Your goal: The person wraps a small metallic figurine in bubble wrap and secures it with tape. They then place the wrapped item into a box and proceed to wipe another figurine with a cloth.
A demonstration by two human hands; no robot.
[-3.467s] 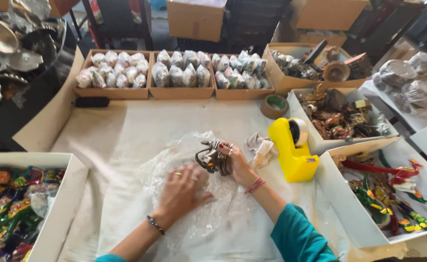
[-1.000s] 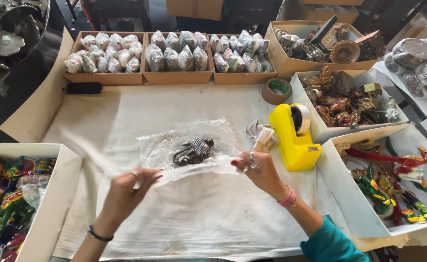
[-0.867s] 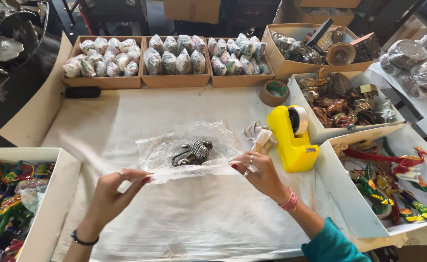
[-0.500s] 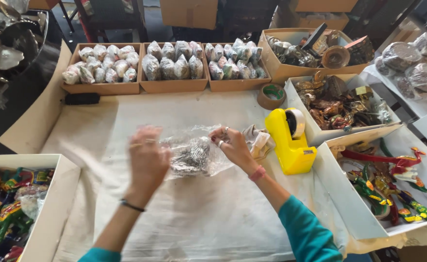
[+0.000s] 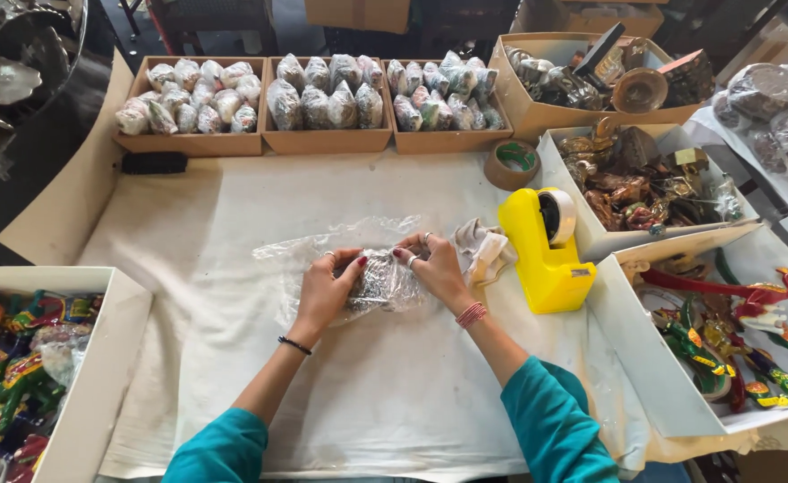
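Observation:
A small dark metal figurine lies wrapped in a clear plastic sheet [image 5: 322,246] at the middle of the white-covered table [image 5: 233,367]. My left hand [image 5: 327,291] presses the wrapped bundle [image 5: 383,282] from the left. From the right, my right hand [image 5: 434,266] folds plastic over it. Both hands grip the bundle, and the figurine is mostly hidden by the crumpled plastic. A loose flap of the sheet spreads up and to the left.
A yellow tape dispenser [image 5: 546,250] stands right of my hands, a crumpled cloth [image 5: 486,250] beside it. Three cardboard trays of wrapped bundles [image 5: 322,103] line the far edge. A tape roll [image 5: 512,164] and boxes of metal and painted figurines [image 5: 725,331] sit at right; a box [image 5: 18,376] at left.
Earlier the hands held the plastic sheet stretched out with the figurine lying on it. They have since come together and folded the plastic around the figurine.

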